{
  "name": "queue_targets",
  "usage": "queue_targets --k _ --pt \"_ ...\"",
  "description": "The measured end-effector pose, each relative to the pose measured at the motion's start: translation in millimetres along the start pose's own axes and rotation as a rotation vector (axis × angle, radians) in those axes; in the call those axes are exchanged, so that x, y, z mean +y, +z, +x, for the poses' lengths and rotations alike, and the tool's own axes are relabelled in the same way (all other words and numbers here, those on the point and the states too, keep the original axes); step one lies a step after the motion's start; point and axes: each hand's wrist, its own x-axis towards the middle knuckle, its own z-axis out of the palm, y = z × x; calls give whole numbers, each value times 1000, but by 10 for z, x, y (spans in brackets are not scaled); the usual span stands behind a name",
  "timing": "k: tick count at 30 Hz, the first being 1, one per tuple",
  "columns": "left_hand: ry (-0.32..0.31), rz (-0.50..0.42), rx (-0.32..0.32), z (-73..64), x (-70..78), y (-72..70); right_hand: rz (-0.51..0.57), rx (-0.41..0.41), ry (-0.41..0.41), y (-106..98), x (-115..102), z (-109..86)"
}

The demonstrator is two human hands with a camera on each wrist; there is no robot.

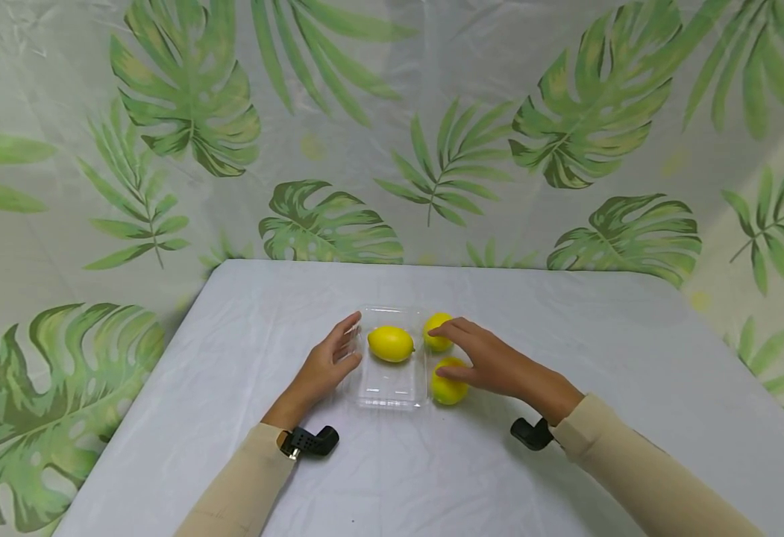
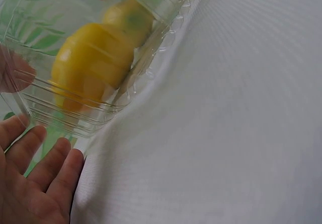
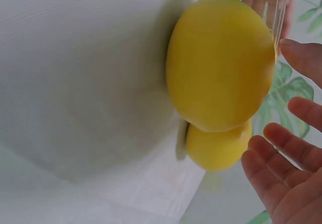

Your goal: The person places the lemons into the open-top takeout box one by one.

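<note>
A clear plastic container sits on the table with one lemon inside it. Along its right side, on the cloth, lie two more lemons, a far one and a near one. My left hand is at the container's left wall, its fingers extended right beside the ribbed plastic. Over the two outside lemons reaches my right hand, thumb and fingers spread apart. In the right wrist view its fingers stand off the near lemon, with nothing gripped.
A white cloth covers the table. Behind it hangs a leaf-patterned curtain, close to the table's back edge. A black wrist camera is strapped to the left wrist, another to the right.
</note>
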Motion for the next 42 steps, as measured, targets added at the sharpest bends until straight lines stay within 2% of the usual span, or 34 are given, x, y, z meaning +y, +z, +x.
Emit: queue_targets --k 5,14,31,42 --pt "2 2 1 4 17 -1 8 -19 23 -3 19 -47" --pt "-3 -5 -7 4 15 5 36 -31 -45 46 44 -148" --pt "-3 -7 -1 -14 14 12 28 -59 -100 100 64 -219" --pt "1 3 -3 -7 16 17 33 -98 -83 99 94 -259"
